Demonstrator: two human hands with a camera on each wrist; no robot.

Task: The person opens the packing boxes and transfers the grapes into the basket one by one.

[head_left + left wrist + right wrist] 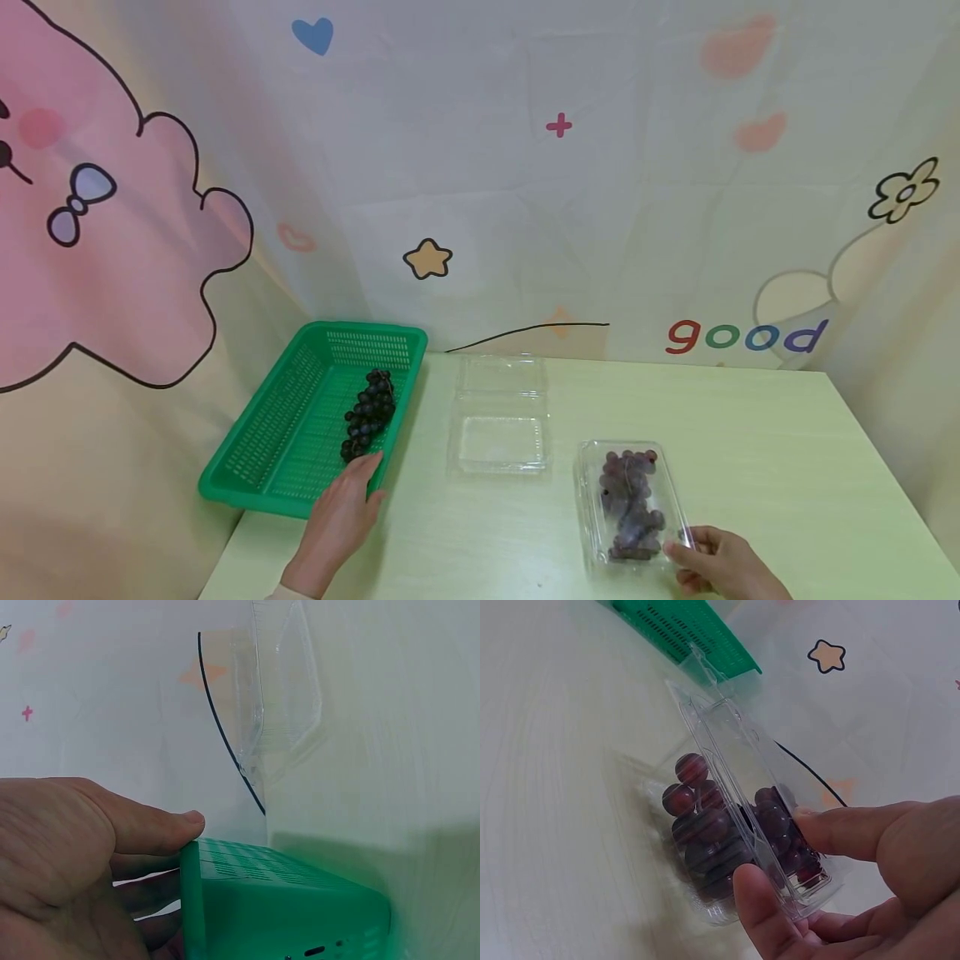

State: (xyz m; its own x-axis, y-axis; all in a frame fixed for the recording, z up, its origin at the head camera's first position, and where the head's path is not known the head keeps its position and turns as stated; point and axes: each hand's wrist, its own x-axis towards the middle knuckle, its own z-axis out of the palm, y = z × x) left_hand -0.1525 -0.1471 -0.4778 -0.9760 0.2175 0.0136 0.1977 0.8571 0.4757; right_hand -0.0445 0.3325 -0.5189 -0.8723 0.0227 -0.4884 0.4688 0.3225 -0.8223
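My right hand [723, 562] grips the near right corner of a clear plastic clamshell box [590, 500], thumb on one face and fingers on the other. Dark red grapes [705, 817] show through its walls, and the lid lies over them. At the near right corner of a green plastic basket [258, 500] is my left hand [341, 512]. Its thumb [161, 825] lies along the outside of the rim, while the other fingers reach over the edge, their tips hidden behind it. A bunch of black grapes [370, 412] lies inside the basket, just beyond that hand.
Between the basket and the box, a second clear clamshell [498, 408] lies unfolded on the pale table [750, 450]. A printed curtain [480, 167] hangs along the back edge of the table and down its left side.
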